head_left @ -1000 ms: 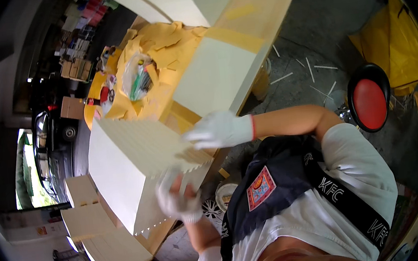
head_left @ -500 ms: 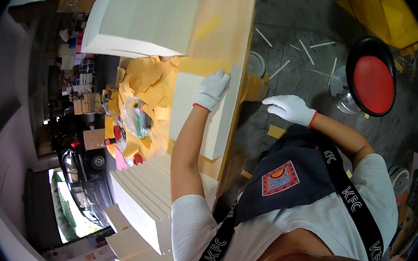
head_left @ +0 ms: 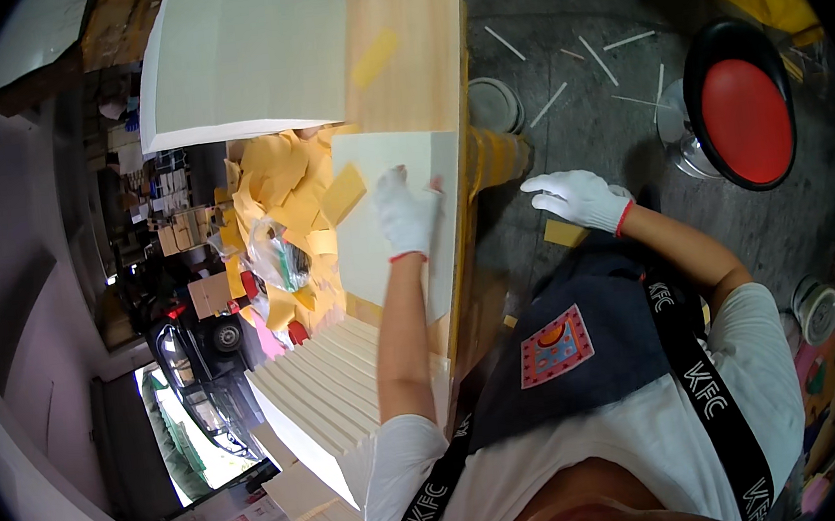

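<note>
My left hand (head_left: 407, 213), in a white knit glove with a red cuff, is over a flat white stack of sheets (head_left: 368, 265) on the wooden table. Its fingers are somewhat blurred, with the thumb apart, and I see nothing held in it. A yellow paper piece (head_left: 342, 195) sits at the stack's left edge, beside the hand. My right hand (head_left: 578, 201), gloved alike, hovers over the floor right of the table. Its fingers stretch out to the left and hold nothing.
Crumpled yellow paper scraps (head_left: 278, 173) and a clear plastic bag (head_left: 276, 254) lie left of the stack. Larger white stacks stand beyond (head_left: 247, 56) and nearer (head_left: 347, 368). Right are a red-seated stool (head_left: 748, 118), a round tub (head_left: 495, 105) and white strips on the floor.
My left hand has drawn back from the far edge of the white stack. A yellow paper piece now shows at the stack's left edge. My right hand stays nearly still.
</note>
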Action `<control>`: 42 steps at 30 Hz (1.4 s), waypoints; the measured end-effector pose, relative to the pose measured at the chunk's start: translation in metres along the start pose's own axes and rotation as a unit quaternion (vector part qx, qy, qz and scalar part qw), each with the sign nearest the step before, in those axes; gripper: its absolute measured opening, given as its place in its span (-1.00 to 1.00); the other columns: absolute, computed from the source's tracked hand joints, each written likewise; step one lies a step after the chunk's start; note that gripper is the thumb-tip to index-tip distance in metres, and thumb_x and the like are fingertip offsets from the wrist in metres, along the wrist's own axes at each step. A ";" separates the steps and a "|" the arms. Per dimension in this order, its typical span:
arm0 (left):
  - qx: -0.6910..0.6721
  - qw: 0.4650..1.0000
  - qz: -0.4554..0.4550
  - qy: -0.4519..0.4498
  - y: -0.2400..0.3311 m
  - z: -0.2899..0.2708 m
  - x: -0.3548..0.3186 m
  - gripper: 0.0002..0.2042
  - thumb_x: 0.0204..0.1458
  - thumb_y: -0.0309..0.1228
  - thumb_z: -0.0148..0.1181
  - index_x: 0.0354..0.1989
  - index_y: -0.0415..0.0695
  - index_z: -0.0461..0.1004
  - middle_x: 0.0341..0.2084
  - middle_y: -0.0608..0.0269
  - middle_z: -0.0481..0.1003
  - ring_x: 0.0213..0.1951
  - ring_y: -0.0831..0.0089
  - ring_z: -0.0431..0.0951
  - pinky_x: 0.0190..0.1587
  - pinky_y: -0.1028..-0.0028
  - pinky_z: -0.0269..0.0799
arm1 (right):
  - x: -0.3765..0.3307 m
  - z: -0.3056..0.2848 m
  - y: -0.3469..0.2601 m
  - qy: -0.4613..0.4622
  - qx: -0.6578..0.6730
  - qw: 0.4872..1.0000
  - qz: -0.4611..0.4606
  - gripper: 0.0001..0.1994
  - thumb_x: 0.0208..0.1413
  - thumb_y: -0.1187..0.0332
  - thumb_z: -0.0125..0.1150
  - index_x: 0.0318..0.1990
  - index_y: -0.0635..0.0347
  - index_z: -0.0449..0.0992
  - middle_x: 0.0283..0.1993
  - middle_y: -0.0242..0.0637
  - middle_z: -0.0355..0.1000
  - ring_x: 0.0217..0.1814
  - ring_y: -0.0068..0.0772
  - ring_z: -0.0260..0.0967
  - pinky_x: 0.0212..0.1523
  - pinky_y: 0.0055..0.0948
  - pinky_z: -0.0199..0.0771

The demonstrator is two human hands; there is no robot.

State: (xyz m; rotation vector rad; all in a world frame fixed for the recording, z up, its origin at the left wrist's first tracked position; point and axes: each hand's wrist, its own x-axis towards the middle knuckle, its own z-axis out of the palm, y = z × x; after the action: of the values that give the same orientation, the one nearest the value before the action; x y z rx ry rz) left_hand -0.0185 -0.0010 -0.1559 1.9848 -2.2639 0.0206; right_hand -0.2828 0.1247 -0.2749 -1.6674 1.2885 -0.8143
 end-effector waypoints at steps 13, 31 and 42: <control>-0.152 0.983 -0.084 -0.057 -0.027 0.010 -0.017 -0.60 0.22 -0.29 0.22 0.23 -0.07 0.52 0.09 0.09 0.60 0.03 0.26 0.65 0.07 0.40 0.49 | -0.001 0.020 -0.001 -0.040 0.008 0.999 0.010 -0.62 0.32 -0.02 0.06 0.18 -0.14 0.51 0.00 -0.15 0.59 -0.02 0.05 0.56 -0.01 -0.04 0.54; -0.193 0.972 -0.112 -0.076 -0.038 0.010 -0.014 -0.59 0.22 -0.32 0.26 0.21 -0.20 0.53 0.14 0.06 0.58 0.09 0.35 0.61 0.13 0.45 0.46 | 0.000 0.027 -0.004 -0.061 0.003 0.998 0.015 -0.62 0.33 0.00 0.04 0.18 -0.13 0.51 0.00 -0.13 0.59 0.00 0.04 0.55 -0.01 -0.05 0.54; -0.162 0.982 -0.087 -0.036 -0.025 0.008 -0.017 -0.61 0.17 -0.36 0.30 0.17 -0.15 0.55 -0.04 0.09 0.65 -0.14 0.35 0.68 -0.05 0.44 0.54 | 0.011 0.023 -0.010 -0.059 0.078 0.995 0.009 -0.58 0.33 0.00 0.05 0.23 -0.09 0.49 0.02 -0.12 0.59 0.01 -0.01 0.57 0.01 -0.11 0.55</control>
State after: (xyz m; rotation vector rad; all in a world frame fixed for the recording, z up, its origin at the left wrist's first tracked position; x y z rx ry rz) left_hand 0.0079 0.0117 -0.1675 2.0212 -1.9678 -0.4148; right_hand -0.2558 0.1206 -0.2756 -1.5535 1.1275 -0.7735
